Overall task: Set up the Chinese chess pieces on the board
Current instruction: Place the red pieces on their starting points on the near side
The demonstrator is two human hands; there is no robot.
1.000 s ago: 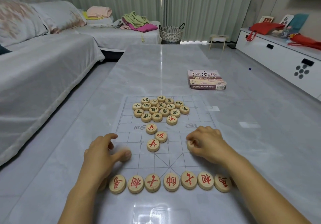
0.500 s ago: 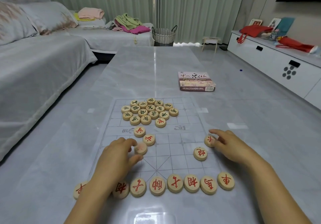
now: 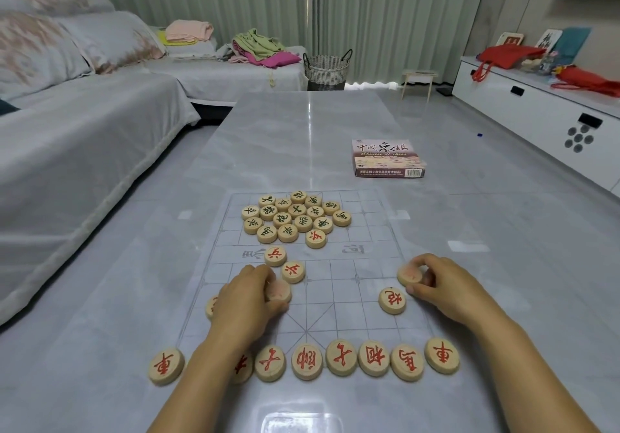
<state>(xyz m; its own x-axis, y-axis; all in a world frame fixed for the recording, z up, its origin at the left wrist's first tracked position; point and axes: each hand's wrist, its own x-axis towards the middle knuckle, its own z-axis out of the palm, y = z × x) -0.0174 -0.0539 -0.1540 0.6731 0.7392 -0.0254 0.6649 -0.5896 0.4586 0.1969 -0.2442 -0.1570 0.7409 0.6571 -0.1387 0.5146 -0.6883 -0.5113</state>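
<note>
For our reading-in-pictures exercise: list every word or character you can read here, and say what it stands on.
"Chinese chess": game box.
"車": near row's left end piece and right end piece, in red.
"兵": mid-board red piece.
Green pieces and the box's small print: too small to read.

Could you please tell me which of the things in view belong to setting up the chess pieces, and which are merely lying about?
Job in hand: board; near red row; green pile; left hand gripping the left piece; right hand pinching the right piece.
Lying about: chess box; wicker basket; clothes on the sofa; red bag.
</note>
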